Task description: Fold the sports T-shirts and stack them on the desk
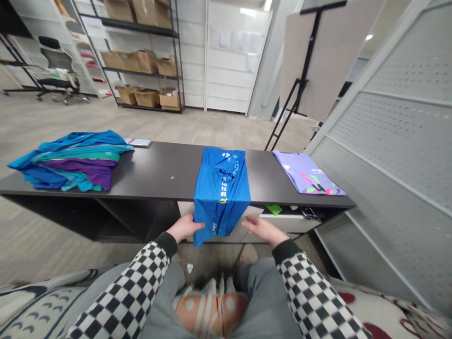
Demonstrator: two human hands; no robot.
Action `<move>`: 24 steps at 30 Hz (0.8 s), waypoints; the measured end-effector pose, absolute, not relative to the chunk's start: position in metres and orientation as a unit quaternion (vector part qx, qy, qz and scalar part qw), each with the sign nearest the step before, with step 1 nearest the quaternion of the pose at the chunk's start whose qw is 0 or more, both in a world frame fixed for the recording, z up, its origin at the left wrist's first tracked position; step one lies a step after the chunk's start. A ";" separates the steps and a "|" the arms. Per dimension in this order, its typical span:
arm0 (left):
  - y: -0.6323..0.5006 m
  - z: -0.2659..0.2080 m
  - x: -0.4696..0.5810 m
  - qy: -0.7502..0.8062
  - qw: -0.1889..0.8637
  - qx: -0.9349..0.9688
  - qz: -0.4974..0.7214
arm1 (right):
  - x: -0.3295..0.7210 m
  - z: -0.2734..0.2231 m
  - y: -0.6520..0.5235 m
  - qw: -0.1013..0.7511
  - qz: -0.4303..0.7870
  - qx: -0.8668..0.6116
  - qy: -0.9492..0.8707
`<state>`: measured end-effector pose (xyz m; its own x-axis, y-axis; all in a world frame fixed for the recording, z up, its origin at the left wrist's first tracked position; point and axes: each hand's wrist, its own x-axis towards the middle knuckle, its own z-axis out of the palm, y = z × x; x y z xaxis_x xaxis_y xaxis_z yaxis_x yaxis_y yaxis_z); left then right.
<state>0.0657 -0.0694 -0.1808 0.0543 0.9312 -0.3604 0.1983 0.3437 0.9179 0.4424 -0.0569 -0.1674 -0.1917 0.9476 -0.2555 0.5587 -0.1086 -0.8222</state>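
Observation:
A blue T-shirt (223,188), folded into a narrow strip with white lettering, lies across the dark cabinet top, its lower end hanging over the front edge. At the hanging part's left edge is my left hand (185,227), its thumb stretched over the front of the cloth. Some of its fingers are hidden by the cloth edge. On the opposite side my right hand (263,228) is open, fingers extended, just off the shirt's right edge. A flat folded lavender T-shirt (307,172) with a bright print lies to the right. Crumpled blue, green and purple shirts (76,160) are piled at the left.
The long dark cabinet (158,172) has open compartments at left and drawers at right. A flat pale item (138,142) lies by the pile. A perforated grey partition (391,141) borders the right end. Beyond stand a shelf of cardboard boxes (146,98) and a board on an easel (298,89).

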 end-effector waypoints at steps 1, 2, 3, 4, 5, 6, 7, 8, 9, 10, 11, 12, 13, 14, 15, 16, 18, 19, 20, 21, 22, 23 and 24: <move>-0.067 -0.182 0.064 0.602 0.559 0.472 0.320 | 0.440 -0.171 -0.052 0.233 0.468 -0.589 -0.617; -0.066 -0.183 0.062 0.602 0.562 0.476 0.307 | 0.437 -0.174 -0.049 0.244 0.500 -0.571 -0.604; -0.064 -0.184 0.061 0.601 0.566 0.481 0.294 | 0.433 -0.178 -0.046 0.247 0.536 -0.548 -0.592; -0.063 -0.184 0.060 0.599 0.570 0.484 0.286 | 0.428 -0.182 -0.045 0.243 0.571 -0.528 -0.581; -0.063 -0.185 0.059 0.598 0.572 0.487 0.279 | 0.422 -0.186 -0.045 0.235 0.601 -0.511 -0.568; -0.063 -0.185 0.059 0.592 0.580 0.487 0.274 | 0.417 -0.191 -0.046 0.227 0.625 -0.499 -0.556; -0.063 -0.186 0.058 0.584 0.594 0.482 0.273 | 0.412 -0.196 -0.048 0.224 0.643 -0.492 -0.543; -0.064 -0.187 0.058 0.573 0.611 0.473 0.272 | 0.407 -0.200 -0.049 0.222 0.657 -0.489 -0.530; -0.065 -0.189 0.058 0.564 0.629 0.462 0.270 | 0.402 -0.205 -0.052 0.223 0.667 -0.489 -0.517; -0.066 -0.191 0.058 0.558 0.645 0.449 0.267 | 0.398 -0.209 -0.054 0.226 0.675 -0.490 -0.504; -0.068 -0.194 0.059 0.556 0.656 0.437 0.262 | 0.393 -0.212 -0.057 0.227 0.682 -0.490 -0.492; -0.071 -0.197 0.059 0.562 0.661 0.428 0.255 | 0.389 -0.215 -0.061 0.227 0.688 -0.492 -0.483; -0.074 -0.200 0.060 0.572 0.659 0.422 0.247 | 0.385 -0.218 -0.065 0.226 0.691 -0.494 -0.477; -0.077 -0.203 0.061 0.582 0.656 0.416 0.240 | 0.381 -0.219 -0.069 0.225 0.692 -0.496 -0.474; -0.081 -0.206 0.062 0.590 0.654 0.410 0.235 | 0.379 -0.220 -0.073 0.224 0.691 -0.500 -0.472; -0.085 -0.208 0.063 0.597 0.652 0.405 0.232 | 0.377 -0.221 -0.077 0.222 0.688 -0.507 -0.471; -0.092 -0.210 0.064 0.605 0.649 0.398 0.233 | 0.376 -0.219 -0.084 0.220 0.676 -0.524 -0.469; -0.096 -0.209 0.064 0.605 0.649 0.396 0.236 | 0.377 -0.217 -0.087 0.222 0.669 -0.534 -0.468; -0.100 -0.207 0.064 0.604 0.650 0.394 0.239 | 0.377 -0.214 -0.090 0.226 0.662 -0.542 -0.466; -0.105 -0.205 0.065 0.601 0.653 0.391 0.243 | 0.378 -0.211 -0.094 0.232 0.656 -0.548 -0.464; -0.110 -0.201 0.066 0.597 0.658 0.388 0.247 | 0.378 -0.208 -0.098 0.241 0.653 -0.551 -0.460; -0.116 -0.196 0.067 0.591 0.664 0.383 0.252 | 0.378 -0.204 -0.105 0.251 0.652 -0.551 -0.456; -0.124 -0.192 0.069 0.584 0.671 0.377 0.259 | 0.378 -0.200 -0.113 0.263 0.653 -0.548 -0.451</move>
<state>0.0690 -0.1237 -0.1915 0.1834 0.7872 -0.5888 0.0929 0.5824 0.8076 0.3780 -0.1130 -0.1996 -0.2601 0.8384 -0.4790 0.1499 -0.4550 -0.8778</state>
